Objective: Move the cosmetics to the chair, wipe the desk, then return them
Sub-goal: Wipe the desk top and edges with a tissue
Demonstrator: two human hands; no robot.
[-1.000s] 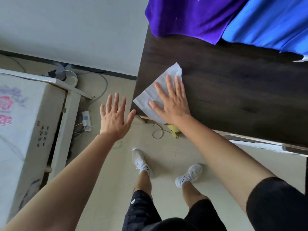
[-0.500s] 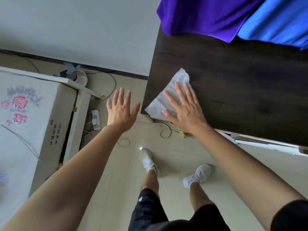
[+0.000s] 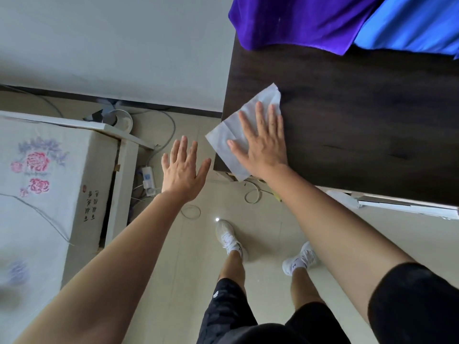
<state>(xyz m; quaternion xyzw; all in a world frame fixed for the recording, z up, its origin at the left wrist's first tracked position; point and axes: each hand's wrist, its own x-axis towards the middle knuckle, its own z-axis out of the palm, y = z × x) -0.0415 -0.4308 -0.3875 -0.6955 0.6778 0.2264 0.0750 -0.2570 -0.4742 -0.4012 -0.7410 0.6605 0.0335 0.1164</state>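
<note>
Right hand [image 3: 263, 147] stays flat, no grip, straight fingers pressing the white paper wipe [image 3: 219, 137], which has barely shifted from the dark wooden tabletop's [image 3: 360, 120] 7 o'clock corner. Left hand [image 3: 182, 172] hovers open at the wipe's 8 o'clock. Wiping goes on; cosmetics out of view.

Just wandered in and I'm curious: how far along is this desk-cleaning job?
Done, apparently: no cosmetics show on the visible part of the dark desk, so they seem cleared, though the chair is out of view. In hand: the right hand presses a white wipe flat on the desk's near-left corner; the left hand hovers open beside the desk. Left: finishing the wipe and returning the cosmetics.
</note>
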